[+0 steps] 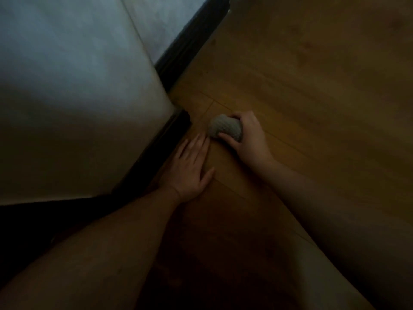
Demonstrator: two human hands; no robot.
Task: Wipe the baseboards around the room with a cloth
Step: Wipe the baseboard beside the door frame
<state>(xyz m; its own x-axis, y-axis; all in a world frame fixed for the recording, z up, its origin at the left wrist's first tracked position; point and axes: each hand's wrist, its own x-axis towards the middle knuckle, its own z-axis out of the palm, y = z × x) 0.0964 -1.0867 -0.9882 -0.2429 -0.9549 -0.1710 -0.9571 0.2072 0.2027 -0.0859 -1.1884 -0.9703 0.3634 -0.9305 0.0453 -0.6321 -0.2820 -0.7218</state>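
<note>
A dark baseboard [156, 148] runs along the foot of a pale wall and turns at an outer corner, where a second stretch of baseboard [190, 43] leads away to the upper right. My right hand [250, 137] grips a bunched grey cloth [223, 128] on the wooden floor, a short way right of the corner. My left hand [190, 168] lies flat on the floor with straight fingers, right beside the baseboard, its fingertips near the cloth.
The pale wall [78, 97] fills the left side and juts out at the corner. Wooden floor [312, 86] stretches to the right and top. The scene is dim, and the lower left is in deep shadow.
</note>
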